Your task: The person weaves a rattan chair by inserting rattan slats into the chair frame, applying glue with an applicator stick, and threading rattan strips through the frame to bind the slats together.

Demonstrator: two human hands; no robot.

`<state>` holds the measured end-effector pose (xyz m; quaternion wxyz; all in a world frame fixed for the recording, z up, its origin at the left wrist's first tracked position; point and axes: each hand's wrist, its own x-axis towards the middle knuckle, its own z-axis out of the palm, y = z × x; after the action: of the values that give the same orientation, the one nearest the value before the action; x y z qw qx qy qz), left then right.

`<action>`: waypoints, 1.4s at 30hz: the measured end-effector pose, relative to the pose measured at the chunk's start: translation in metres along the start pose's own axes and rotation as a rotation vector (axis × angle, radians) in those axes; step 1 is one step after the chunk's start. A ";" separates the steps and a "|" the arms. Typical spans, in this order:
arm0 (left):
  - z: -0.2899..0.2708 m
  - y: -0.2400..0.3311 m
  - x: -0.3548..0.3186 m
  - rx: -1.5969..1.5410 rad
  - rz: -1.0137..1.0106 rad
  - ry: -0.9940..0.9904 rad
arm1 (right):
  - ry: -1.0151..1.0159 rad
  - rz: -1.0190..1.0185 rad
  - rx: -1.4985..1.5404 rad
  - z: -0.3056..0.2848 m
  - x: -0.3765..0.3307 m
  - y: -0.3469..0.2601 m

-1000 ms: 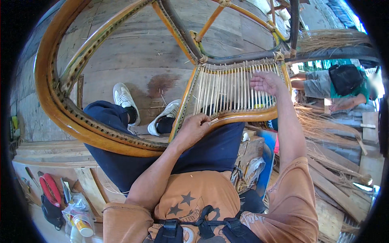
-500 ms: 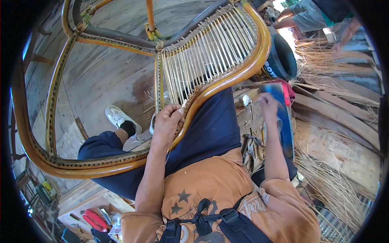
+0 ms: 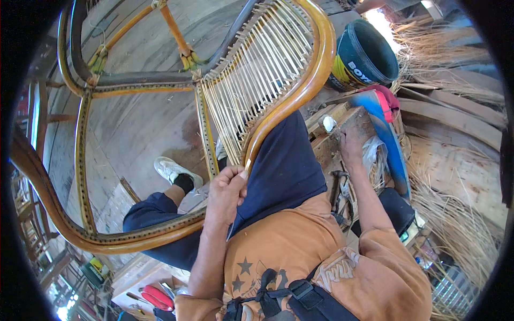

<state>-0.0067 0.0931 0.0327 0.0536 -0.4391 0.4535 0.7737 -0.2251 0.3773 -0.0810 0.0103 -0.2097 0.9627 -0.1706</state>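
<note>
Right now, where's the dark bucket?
In the head view, the dark bucket is at upper right, between the curved frame and the loose strands.

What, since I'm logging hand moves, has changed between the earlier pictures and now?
The right hand moved from over the strands to the wooden block on the right, its grip unclear. The view swung right. The left hand stays by the curved rail, pale strip in its fingers; strands remain strung.

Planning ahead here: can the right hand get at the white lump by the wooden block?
Likely yes: the right hand is close beside the white lump, and nothing visible stands between them.
</note>
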 end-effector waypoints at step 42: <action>0.013 0.013 0.012 -0.131 0.145 0.012 | -0.037 -0.342 0.596 -0.095 -0.007 -0.177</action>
<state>-0.0283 0.0911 0.0356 -0.0339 -0.4122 0.4325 0.8011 -0.1568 0.2597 0.0673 0.0598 -0.3591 0.8211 -0.4396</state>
